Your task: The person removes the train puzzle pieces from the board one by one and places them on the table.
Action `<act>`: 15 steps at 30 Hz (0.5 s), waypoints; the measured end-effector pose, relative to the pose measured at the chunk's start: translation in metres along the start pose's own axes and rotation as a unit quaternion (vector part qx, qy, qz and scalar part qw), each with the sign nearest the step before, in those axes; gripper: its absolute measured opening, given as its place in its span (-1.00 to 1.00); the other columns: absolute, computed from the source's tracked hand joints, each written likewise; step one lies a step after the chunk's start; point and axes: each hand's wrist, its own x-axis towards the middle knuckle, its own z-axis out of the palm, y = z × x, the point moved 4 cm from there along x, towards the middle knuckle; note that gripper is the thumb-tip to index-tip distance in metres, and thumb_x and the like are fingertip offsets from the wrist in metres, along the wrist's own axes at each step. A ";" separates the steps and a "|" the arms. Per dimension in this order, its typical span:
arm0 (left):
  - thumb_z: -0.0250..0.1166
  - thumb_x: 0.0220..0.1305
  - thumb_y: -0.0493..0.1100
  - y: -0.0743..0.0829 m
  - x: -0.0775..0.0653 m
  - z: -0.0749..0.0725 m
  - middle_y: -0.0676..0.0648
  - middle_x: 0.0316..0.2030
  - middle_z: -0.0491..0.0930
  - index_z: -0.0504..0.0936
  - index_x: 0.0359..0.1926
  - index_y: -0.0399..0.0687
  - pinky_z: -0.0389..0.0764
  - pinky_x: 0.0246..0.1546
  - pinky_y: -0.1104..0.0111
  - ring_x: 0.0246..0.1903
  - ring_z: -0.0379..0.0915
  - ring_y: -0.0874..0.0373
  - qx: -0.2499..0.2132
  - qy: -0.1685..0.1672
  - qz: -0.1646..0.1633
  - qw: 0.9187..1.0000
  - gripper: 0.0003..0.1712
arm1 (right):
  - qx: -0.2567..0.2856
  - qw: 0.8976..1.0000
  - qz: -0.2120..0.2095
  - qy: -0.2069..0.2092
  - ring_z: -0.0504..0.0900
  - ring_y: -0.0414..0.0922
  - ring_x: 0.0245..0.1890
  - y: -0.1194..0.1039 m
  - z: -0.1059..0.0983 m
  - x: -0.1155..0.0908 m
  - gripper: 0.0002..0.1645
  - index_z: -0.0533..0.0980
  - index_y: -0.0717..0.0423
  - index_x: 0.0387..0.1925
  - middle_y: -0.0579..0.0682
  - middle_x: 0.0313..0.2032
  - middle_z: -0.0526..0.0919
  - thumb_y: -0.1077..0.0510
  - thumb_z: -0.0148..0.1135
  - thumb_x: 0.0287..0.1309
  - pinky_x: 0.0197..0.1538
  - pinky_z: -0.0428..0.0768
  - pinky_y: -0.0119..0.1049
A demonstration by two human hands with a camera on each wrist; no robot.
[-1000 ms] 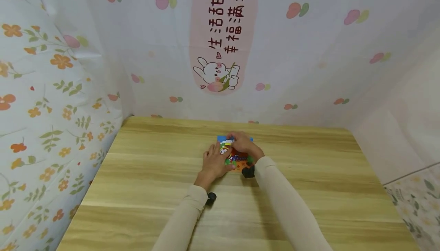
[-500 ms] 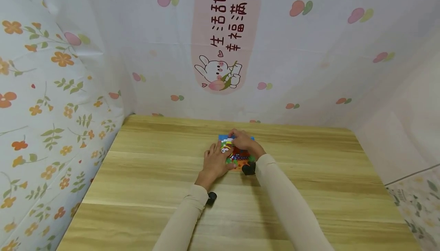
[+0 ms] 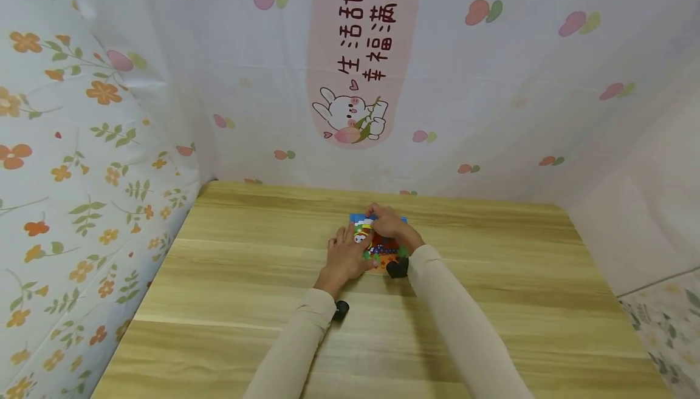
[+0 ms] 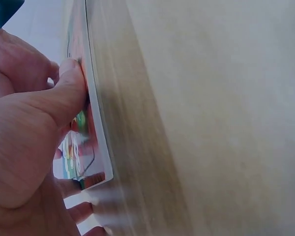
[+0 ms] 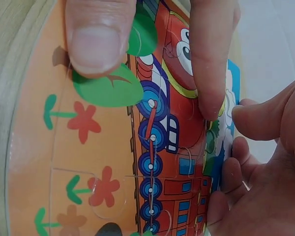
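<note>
- Hardly anything has moved: the head view slides a bit, and both hands stay on the picture puzzle (image 3: 386,243).
- The puzzle lies flat on the table (image 3: 246,265).
- The left hand (image 3: 344,257) spreads its fingers over it.
- The right hand (image 3: 389,224) bends its fingers at the blue far part; I can't tell if they pinch anything.
- It looks light, stiff, maybe slippery; best held by its rim.
- Wood stretches wide left and right; the back cloth (image 3: 465,119) is near.
</note>
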 end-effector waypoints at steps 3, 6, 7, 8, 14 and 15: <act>0.24 0.28 0.32 0.003 0.002 -0.001 -0.24 0.56 -0.16 0.17 0.52 0.38 0.11 0.32 -0.09 0.50 -0.21 -0.22 0.002 0.000 -0.002 1.000 -0.15 | 0.008 1.000 0.004 -0.002 0.27 0.14 0.12 0.000 -0.001 -0.002 -0.60 0.38 0.06 0.09 0.24 0.31 0.22 0.33 -0.14 0.26 0.03 0.33 0.00; 0.23 0.28 0.33 0.005 0.003 -0.001 -0.23 0.55 -0.17 0.14 0.53 0.39 0.12 0.31 -0.07 0.49 -0.22 -0.21 0.010 -0.006 -0.005 1.000 -0.14 | 0.009 1.000 0.005 -0.004 0.29 0.11 0.03 -0.001 -0.002 -0.002 -0.64 0.38 0.05 0.06 0.22 0.27 0.23 0.33 -0.14 0.29 -0.05 0.33 -0.05; 0.22 0.28 0.34 0.005 0.003 -0.001 -0.23 0.55 -0.17 0.13 0.54 0.40 0.13 0.30 -0.07 0.49 -0.22 -0.20 0.013 -0.010 -0.006 1.000 -0.13 | 0.012 1.000 0.007 -0.007 0.30 0.09 -0.04 0.000 -0.002 -0.002 -0.67 0.37 0.05 0.05 0.23 0.24 0.25 0.32 -0.14 0.31 -0.08 0.32 -0.07; 0.22 0.28 0.34 0.005 0.003 -0.001 -0.22 0.55 -0.18 0.11 0.54 0.41 0.13 0.30 -0.06 0.49 -0.22 -0.20 0.015 -0.014 -0.007 1.000 -0.13 | 0.012 1.000 0.006 -0.009 0.31 0.08 -0.11 0.000 -0.002 -0.002 -0.70 0.36 0.05 0.03 0.24 0.20 0.28 0.32 -0.14 0.33 -0.11 0.32 -0.09; 0.22 0.27 0.36 0.004 0.002 -0.004 -0.22 0.55 -0.15 0.13 0.53 0.43 0.15 0.28 -0.07 0.48 -0.21 -0.20 0.020 -0.017 -0.012 1.000 -0.12 | 0.029 0.999 -0.002 -0.023 0.44 0.07 -0.09 -0.001 -0.002 -0.003 -0.82 0.31 0.09 0.02 0.26 0.27 0.36 0.24 -0.13 0.46 -0.11 0.40 -0.14; 0.23 0.26 0.36 0.004 0.002 -0.004 -0.22 0.54 -0.14 0.13 0.53 0.43 0.15 0.27 -0.07 0.47 -0.20 -0.20 0.019 -0.015 -0.012 1.000 -0.12 | 0.033 0.999 -0.004 -0.025 0.46 0.09 -0.03 -0.001 -0.002 -0.003 -0.82 0.31 0.09 0.03 0.26 0.28 0.35 0.22 -0.12 0.47 -0.09 0.41 -0.13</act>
